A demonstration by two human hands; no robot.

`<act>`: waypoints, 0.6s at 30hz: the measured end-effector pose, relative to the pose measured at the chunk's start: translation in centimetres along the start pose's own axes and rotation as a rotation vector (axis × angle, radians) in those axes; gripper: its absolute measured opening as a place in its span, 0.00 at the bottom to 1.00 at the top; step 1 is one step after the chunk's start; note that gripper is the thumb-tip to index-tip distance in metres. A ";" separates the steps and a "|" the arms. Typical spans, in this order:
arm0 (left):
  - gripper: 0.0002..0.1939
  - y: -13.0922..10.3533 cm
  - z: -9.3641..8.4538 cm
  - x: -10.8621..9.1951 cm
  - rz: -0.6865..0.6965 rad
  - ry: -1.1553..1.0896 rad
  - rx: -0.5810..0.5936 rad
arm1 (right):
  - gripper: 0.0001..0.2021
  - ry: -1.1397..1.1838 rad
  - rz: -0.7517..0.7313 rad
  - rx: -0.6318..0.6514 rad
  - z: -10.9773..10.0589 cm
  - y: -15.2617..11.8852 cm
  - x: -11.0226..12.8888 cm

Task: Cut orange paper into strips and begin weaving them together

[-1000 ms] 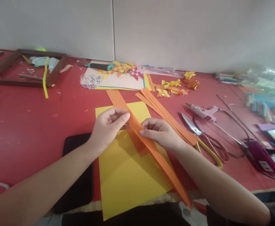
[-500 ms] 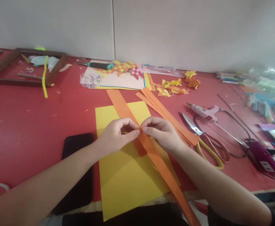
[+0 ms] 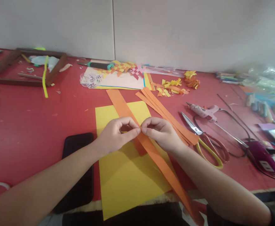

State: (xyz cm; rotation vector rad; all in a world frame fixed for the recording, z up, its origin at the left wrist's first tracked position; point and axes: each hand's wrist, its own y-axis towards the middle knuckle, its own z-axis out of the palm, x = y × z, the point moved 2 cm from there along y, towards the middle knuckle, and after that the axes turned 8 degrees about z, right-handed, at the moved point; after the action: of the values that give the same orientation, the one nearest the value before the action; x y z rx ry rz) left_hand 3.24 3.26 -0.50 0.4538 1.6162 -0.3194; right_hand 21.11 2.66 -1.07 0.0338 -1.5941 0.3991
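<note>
Both hands pinch a long orange paper strip (image 3: 162, 164) at its upper end, their fingertips almost meeting. My left hand (image 3: 118, 133) is closed on it from the left, my right hand (image 3: 161, 131) from the right. The strip slants down to the right and hangs past the table's front edge. Beneath it, a yellow paper sheet (image 3: 118, 188) lies on the table, with another orange strip (image 3: 120, 103) across its top. Several more orange strips (image 3: 161, 106) fan out beyond my right hand. The pinched end is mostly hidden by my fingers.
Scissors (image 3: 203, 138) and a pink glue gun (image 3: 204, 113) lie to the right, with a cord running to a purple box (image 3: 269, 157). A black phone (image 3: 78, 169) lies under my left forearm. Paper scraps (image 3: 171, 88) and a wooden frame (image 3: 21, 82) are farther back.
The strip's hanging lower end has shifted slightly to the right. Both hands keep their pinch in nearly the same place.
</note>
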 end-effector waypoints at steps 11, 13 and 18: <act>0.11 0.8 -1.1 0.7 -0.114 -0.252 -0.448 | 0.03 0.009 0.169 0.018 0.3 0.0 -0.3; 0.11 0.9 -1.4 0.9 -0.129 -0.300 -0.538 | 0.03 0.015 0.203 0.033 0.3 0.1 -0.5; 0.19 0.9 -1.8 0.8 -0.110 -0.396 -0.597 | 0.06 0.101 0.181 0.013 0.2 0.2 -0.5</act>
State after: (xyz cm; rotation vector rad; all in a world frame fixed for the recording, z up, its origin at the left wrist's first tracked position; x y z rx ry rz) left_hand 2.06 4.93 -1.05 -0.1508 1.2684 0.0050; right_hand 20.85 2.71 -1.61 -0.1204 -1.4997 0.5438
